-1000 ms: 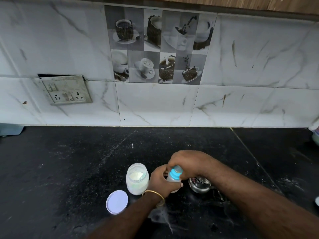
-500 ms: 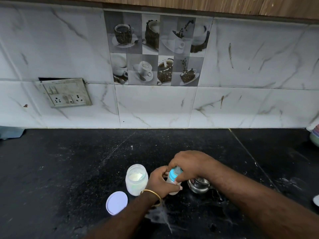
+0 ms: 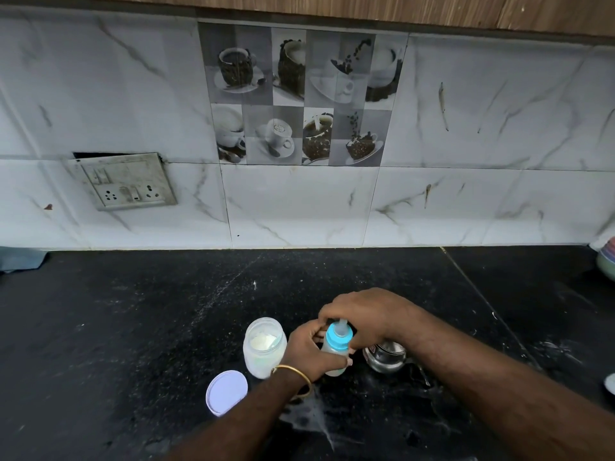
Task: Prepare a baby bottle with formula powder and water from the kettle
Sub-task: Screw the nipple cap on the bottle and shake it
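A small clear baby bottle (image 3: 335, 356) with a blue collar and teat stands on the black counter (image 3: 133, 327). My left hand (image 3: 309, 352) grips its body from the left. My right hand (image 3: 362, 316) curls over the top, its fingers round the blue collar (image 3: 337, 339). Left of the bottle stands an open clear jar (image 3: 264, 349) with white formula powder inside. Its white lid (image 3: 227, 392) lies flat in front of it. A small shiny steel vessel (image 3: 384, 357) sits just right of the bottle, partly hidden under my right wrist.
A tiled wall rises behind the counter, with a socket plate (image 3: 124, 181) at the left. A grey cloth (image 3: 20, 259) lies at the far left edge. Stacked bowls (image 3: 607, 261) show at the right edge. White powder smears mark the counter near my arms.
My right hand has shifted on the bottle's top, so more of the blue collar and the teat now shows. The bottle, jar and lid stay in place.
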Available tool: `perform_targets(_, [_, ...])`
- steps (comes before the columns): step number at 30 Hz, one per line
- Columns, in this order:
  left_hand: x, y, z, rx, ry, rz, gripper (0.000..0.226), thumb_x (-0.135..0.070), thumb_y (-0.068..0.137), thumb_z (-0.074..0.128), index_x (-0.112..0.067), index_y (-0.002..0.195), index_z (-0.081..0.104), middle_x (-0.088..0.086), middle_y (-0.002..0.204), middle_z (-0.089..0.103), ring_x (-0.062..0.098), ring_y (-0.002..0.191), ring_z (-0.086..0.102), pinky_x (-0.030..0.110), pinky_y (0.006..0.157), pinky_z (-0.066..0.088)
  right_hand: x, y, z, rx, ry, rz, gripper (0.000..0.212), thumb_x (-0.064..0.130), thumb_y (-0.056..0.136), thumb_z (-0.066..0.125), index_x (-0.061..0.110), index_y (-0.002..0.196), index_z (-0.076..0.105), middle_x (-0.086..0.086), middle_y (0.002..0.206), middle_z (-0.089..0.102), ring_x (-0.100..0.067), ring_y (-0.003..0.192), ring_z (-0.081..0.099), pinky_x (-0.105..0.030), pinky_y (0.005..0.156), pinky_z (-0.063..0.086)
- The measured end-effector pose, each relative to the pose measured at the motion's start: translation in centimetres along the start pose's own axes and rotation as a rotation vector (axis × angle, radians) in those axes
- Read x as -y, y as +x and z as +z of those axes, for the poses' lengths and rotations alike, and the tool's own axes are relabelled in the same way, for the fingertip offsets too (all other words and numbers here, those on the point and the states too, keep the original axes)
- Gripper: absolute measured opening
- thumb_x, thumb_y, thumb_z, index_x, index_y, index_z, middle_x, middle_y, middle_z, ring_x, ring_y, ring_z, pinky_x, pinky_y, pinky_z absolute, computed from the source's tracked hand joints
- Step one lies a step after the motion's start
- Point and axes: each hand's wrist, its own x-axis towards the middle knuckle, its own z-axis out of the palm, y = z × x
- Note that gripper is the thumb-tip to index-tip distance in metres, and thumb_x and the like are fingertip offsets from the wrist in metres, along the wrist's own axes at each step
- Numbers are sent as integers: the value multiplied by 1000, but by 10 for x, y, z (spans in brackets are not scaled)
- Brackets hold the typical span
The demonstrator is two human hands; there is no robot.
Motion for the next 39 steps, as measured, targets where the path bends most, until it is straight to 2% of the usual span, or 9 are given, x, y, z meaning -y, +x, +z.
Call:
perform_targets(4, [1, 2, -2, 11, 6, 16, 48, -16, 48, 95, -23, 90, 72, -5, 86, 75, 5, 80, 69, 26, 76, 58, 3, 3, 0, -51, -96, 84, 55, 70, 77, 62, 23, 106, 65, 3, 90, 66, -21, 80, 64, -33, 67, 47])
perform_targets(9, [1, 7, -4, -16, -8, 3, 54, -21, 45, 94, -22, 94, 72, -4, 91, 76, 8, 84, 70, 27, 80, 58, -3, 6, 0, -6, -37, 25, 44, 44, 79, 71, 33, 120, 58, 5, 109, 67, -20, 98, 65, -39, 78, 54])
perform_targets(13, [-1, 12, -6, -34, -18, -2, 51, -24, 43, 94, -25, 88, 71, 2, 91, 76, 17, 85, 72, 36, 81, 59, -7, 10, 4, -114, -143, 44, 57, 73, 81, 54, 25, 111, 60, 2, 99, 68, -22, 87, 66, -35, 70, 49])
perform_targets(19, [-11, 16, -11, -2, -69, 16, 47, -11, 50, 95, -25, 88, 71, -9, 78, 72, 2, 73, 65, 22, 71, 54, -14, 15, 4, -230, -103, 5, 54, 72, 86, 51, 21, 102, 58, 4, 93, 66, -22, 80, 64, -37, 69, 52])
perform_targets(23, [-18, 12, -12, -19, -126, 48, 49, 1, 55, 92, -14, 96, 71, -10, 74, 70, 1, 69, 64, 16, 65, 50, -18, 12, 15, -339, 199, 92, 46, 74, 79, 59, 30, 94, 56, 14, 86, 58, -11, 81, 59, -33, 67, 48])
perform_targets(28, [-21, 11, -13, -49, -171, 100, 91, 0, 50, 93, -22, 128, 50, 4, 90, 70, 7, 79, 67, 26, 78, 58, -19, 17, 56, -359, 857, 65, 79, 61, 67, 82, 48, 136, 46, 23, 137, 45, -2, 132, 41, -35, 112, 39])
perform_targets(31, [-25, 10, -12, -40, -197, 92, 107, 1, 52, 92, -31, 138, 37, 9, 95, 70, 12, 86, 71, 33, 85, 61, -13, 25, 64, -378, 1049, 60, 91, 50, 71, 84, 46, 148, 37, 21, 153, 28, 3, 143, 26, -30, 118, 25])
perform_targets(35, [-28, 8, -10, -66, -254, 76, 119, -9, 48, 91, -30, 147, 28, 11, 106, 71, 22, 97, 73, 44, 90, 60, -11, 27, 58, -377, 1173, 57, 54, 30, 76, 86, 32, 126, 67, 13, 155, 35, 3, 146, 29, -27, 117, 33])
perform_targets(39, [-29, 5, -4, 36, -305, 10, 119, -10, 52, 91, -33, 146, 21, -1, 131, 61, 12, 113, 68, 35, 93, 58, -10, 25, 58, -520, 1260, -13, 25, 25, 70, 86, 26, 94, 79, 20, 139, 54, 1, 135, 49, -27, 106, 46])
